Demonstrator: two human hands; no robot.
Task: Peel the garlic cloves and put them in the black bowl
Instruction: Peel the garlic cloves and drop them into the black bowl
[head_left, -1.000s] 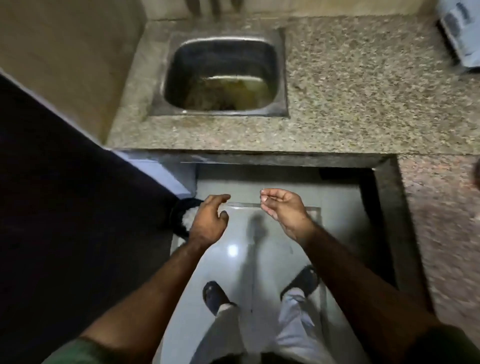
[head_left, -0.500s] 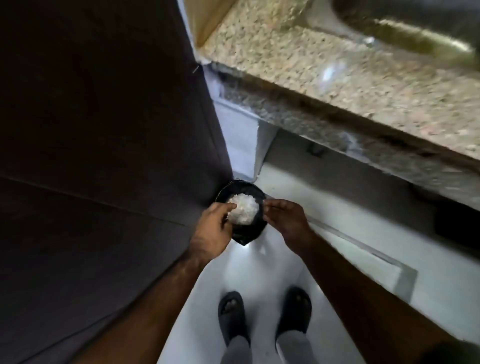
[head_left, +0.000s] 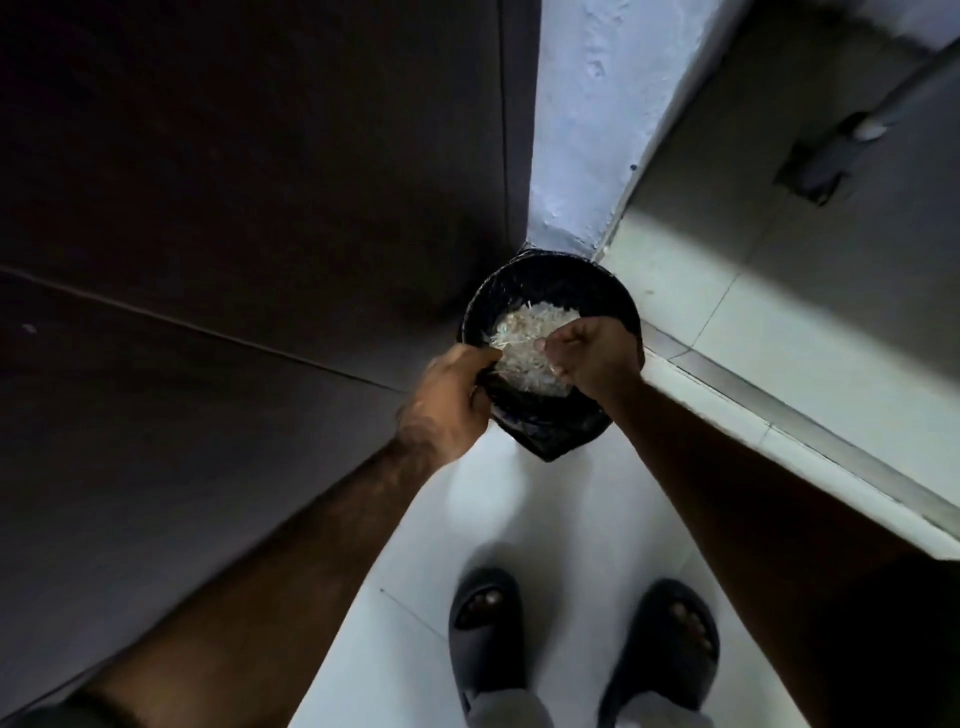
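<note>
A round black bin (head_left: 550, 283) lined with a black plastic bag stands on the floor in a corner and holds a heap of white garlic skins (head_left: 524, 332). My left hand (head_left: 447, 400) is at the bin's near left edge and pinches the bag's rim between thumb and fingers. Over the right side of the bin, my right hand (head_left: 592, 353) has its fingers bunched, the tips among the skins. Neither a garlic clove nor a bowl is in view.
A dark panel (head_left: 234, 234) fills the left side, right up against the bin. A pale blue wall edge (head_left: 576, 130) rises behind it. White floor tiles (head_left: 467, 519) lie below, with my two feet in dark slippers (head_left: 483, 618) at the bottom.
The view has swung down from the counter and sink to the bin. Both hands have moved forward and down, from above the floor to the bin's rim and its skins.
</note>
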